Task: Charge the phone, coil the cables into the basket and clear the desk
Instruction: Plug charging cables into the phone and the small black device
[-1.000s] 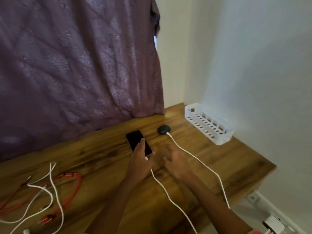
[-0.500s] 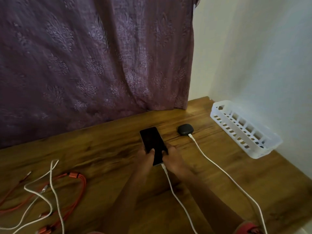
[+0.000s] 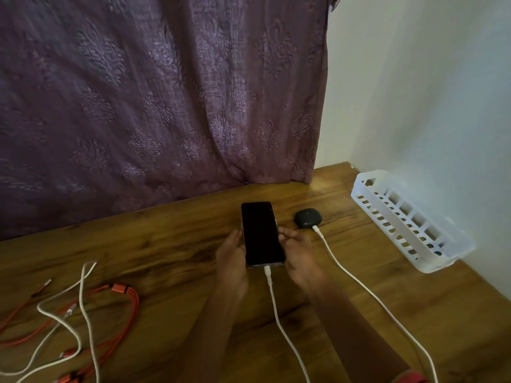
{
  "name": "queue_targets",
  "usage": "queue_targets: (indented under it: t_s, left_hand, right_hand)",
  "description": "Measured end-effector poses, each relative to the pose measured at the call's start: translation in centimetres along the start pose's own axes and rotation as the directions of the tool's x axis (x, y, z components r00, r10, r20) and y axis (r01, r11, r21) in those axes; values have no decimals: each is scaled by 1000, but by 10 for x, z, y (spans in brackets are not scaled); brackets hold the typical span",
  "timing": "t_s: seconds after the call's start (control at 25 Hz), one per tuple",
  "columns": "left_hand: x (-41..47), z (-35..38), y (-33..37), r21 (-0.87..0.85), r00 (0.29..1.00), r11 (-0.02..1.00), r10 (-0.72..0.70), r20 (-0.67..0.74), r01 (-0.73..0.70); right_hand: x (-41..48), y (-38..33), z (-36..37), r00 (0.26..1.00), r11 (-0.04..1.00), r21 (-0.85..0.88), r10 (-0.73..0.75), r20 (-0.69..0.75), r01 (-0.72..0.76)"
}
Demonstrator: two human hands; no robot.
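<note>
Centre frame, over the wooden desk (image 3: 166, 252), I see the phone (image 3: 262, 234), screen dark and face up, its long side running up the picture. The left hand (image 3: 231, 261) holds its left edge with the thumb laid along the side; the right hand (image 3: 300, 258) has its curled fingers closed on the right edge. Whether the phone lies flat on the wood or is lifted slightly, I cannot tell. A white charging cable (image 3: 276, 308) is plugged into the phone's lower end and runs down between the forearms to the bottom edge.

Just right of the phone sits a black earbud case (image 3: 307, 217) with a small green light, and a second white cable (image 3: 359, 283) is plugged into it. Further right, against the wall, is the white slotted basket (image 3: 409, 219). At lower left lie the orange cables (image 3: 130, 308) tangled with loose white cables (image 3: 63, 322) — well apart from both hands. A purple patterned curtain (image 3: 166, 92) fills the upper left.
</note>
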State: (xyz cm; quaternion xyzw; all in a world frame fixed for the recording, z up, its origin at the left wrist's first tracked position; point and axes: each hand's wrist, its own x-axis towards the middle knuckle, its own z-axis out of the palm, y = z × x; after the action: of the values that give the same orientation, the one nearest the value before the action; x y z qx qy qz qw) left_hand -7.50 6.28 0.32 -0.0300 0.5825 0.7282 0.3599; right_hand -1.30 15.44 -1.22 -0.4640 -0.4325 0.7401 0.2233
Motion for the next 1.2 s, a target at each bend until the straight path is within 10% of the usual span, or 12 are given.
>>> queue_targets:
  t_s: [0.32,0.68,1.2]
  left_hand:
    - [-25,48,76,-274,936,933,292,198,-233]
    - [-106,88,166,-334,662,800,600,449,-498]
    - [-168,100,181,-456,564,705,709,423,-543]
  right_hand:
    - [-39,-107,0,919,931,194,-345,192,309]
    - [-116,-201,3,640,701,349,-712,289,622]
    - [-160,-230,-8,516,615,431,-789,334,661]
